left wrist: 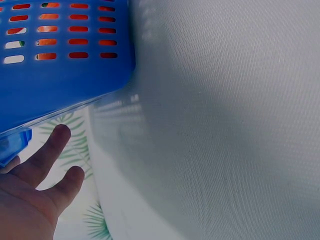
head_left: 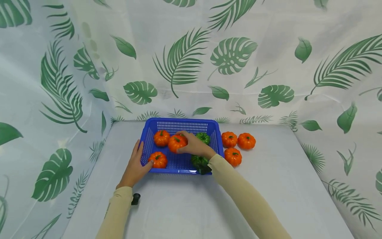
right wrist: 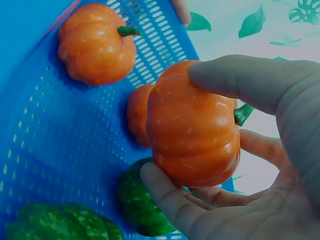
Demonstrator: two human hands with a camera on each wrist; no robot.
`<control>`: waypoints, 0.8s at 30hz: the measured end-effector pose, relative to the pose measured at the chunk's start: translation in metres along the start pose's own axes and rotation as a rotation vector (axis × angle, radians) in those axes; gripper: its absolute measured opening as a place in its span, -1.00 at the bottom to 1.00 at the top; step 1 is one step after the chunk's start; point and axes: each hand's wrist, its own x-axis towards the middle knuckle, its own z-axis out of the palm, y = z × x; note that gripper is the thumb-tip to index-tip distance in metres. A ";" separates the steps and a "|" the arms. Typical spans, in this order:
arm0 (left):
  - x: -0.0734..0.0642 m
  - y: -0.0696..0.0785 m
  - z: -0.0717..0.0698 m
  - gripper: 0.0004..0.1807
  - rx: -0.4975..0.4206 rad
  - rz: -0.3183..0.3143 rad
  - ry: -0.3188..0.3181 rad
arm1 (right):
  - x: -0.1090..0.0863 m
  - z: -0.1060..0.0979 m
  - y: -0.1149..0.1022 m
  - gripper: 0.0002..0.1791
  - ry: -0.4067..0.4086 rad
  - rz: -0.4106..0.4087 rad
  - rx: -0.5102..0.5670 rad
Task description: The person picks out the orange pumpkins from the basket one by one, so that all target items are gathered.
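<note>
My right hand point(head_left: 195, 146) holds an orange toy pumpkin point(right wrist: 192, 127) with a green stem over the blue basket point(head_left: 179, 171), thumb on one side and fingers on the other. At the basket's front left corner, my left hand point(head_left: 135, 167) grips the rim, its thumb over the edge and fingers along the outside. Two of its fingers point(left wrist: 47, 150) stick out loosely in the left wrist view. Inside the basket, one orange pumpkin point(head_left: 161, 138) lies at the back left and another point(head_left: 158, 160) at the front left. Green pumpkins point(head_left: 203, 138) are on the basket's right side, partly hidden by my right hand and forearm.
Right of the basket, three orange pumpkins point(head_left: 232, 157) rest close together on the white table point(head_left: 268, 192). A leaf-printed sheet point(head_left: 185, 66) hangs behind and at both sides. A small black object point(head_left: 136, 199) shows beside my left wrist.
</note>
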 end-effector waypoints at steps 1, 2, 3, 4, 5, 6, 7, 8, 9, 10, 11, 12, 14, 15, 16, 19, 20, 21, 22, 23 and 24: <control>0.000 0.000 0.000 0.06 0.002 0.000 0.001 | -0.001 -0.001 0.001 -0.18 0.001 -0.001 0.010; 0.000 0.000 0.000 0.06 0.003 0.000 0.002 | -0.003 -0.002 0.001 -0.17 0.006 0.002 0.013; 0.000 0.000 0.000 0.06 0.003 0.001 0.003 | -0.004 -0.003 0.001 -0.17 0.010 0.004 0.016; 0.000 0.000 0.000 0.06 0.002 0.001 0.004 | -0.006 -0.004 0.002 -0.17 0.015 0.007 0.020; 0.000 0.000 0.001 0.06 0.004 0.001 0.004 | -0.007 -0.005 0.002 -0.19 0.019 0.009 0.022; 0.000 0.000 0.001 0.06 0.005 0.001 0.005 | -0.009 -0.006 0.003 -0.20 0.025 0.011 0.023; 0.000 0.000 0.001 0.06 0.006 0.001 0.005 | -0.010 -0.007 0.004 -0.20 0.032 0.013 0.023; 0.000 0.000 0.001 0.06 0.007 -0.001 0.006 | -0.012 -0.008 0.004 -0.21 0.039 0.012 0.023; 0.000 0.000 0.001 0.06 0.008 -0.002 0.006 | -0.013 -0.009 0.005 -0.21 0.046 0.012 0.024; 0.000 0.000 0.001 0.06 0.010 -0.003 0.007 | -0.015 -0.010 0.006 -0.20 0.054 0.012 0.025; 0.000 0.000 0.001 0.06 0.013 -0.003 0.007 | -0.016 -0.012 0.007 -0.19 0.062 0.010 0.024; 0.000 0.001 0.001 0.06 0.012 -0.003 0.007 | -0.018 -0.013 0.008 -0.18 0.071 0.009 0.028; -0.001 0.001 0.001 0.06 0.012 -0.003 0.006 | -0.022 -0.015 0.010 -0.15 0.088 0.002 0.035; -0.001 0.002 0.000 0.06 0.010 -0.004 0.004 | -0.023 -0.017 0.011 -0.14 0.096 0.001 0.036; -0.001 0.002 0.000 0.06 0.011 -0.005 0.003 | -0.025 -0.018 0.012 -0.13 0.103 -0.001 0.038; -0.001 0.003 -0.001 0.06 0.008 -0.011 -0.003 | -0.032 -0.022 0.015 -0.12 0.123 0.001 0.044; -0.001 0.003 -0.001 0.07 0.009 -0.012 -0.004 | -0.034 -0.023 0.016 -0.11 0.128 0.002 0.045; -0.002 0.004 -0.001 0.07 0.010 -0.015 -0.008 | -0.036 -0.024 0.017 -0.11 0.132 0.003 0.048; -0.001 0.004 -0.001 0.07 0.011 -0.016 -0.007 | -0.038 -0.025 0.018 -0.11 0.135 0.005 0.056; -0.001 0.004 -0.001 0.07 0.011 -0.016 -0.007 | -0.040 -0.026 0.019 -0.11 0.139 0.004 0.063; -0.001 0.004 -0.001 0.07 0.012 -0.017 -0.008 | -0.042 -0.028 0.020 -0.11 0.143 0.003 0.067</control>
